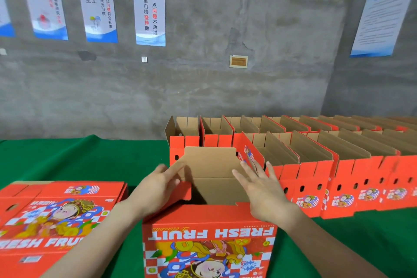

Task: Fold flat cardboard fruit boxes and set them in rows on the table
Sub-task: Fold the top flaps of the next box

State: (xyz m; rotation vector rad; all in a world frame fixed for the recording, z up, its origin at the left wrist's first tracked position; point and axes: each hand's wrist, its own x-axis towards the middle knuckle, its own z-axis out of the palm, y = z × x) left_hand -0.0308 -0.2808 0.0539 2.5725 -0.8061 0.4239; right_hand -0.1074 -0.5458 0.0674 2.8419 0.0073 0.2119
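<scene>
The half-formed box [209,232] stands on the green counter [90,158] right in front of me, open at the top, its printed red face toward me and its far brown flap [209,160] standing up. My left hand [155,185] is at the left side of the opening, its fingers [173,170] nearly straight and pressing the flap there, gripping nothing. My right hand [261,189] is over the right side with its fingers [272,171] spread wide and straight; I can't tell whether they touch the card or hang just above it. This looks like light corrugated card: stiff across each panel, willing to bend only along the scored creases, and easy to dent or tear at the slots if I force it. I'd push with flat fingers close to the fold lines, not at the flap tips, and steady both side walls so the empty box doesn't skate on the cloth. To carry it, I'd take the side walls near the top edge. The stack of flat boxes [52,214] lies to my left; the rows of folded boxes [316,165] stand to my right.
</scene>
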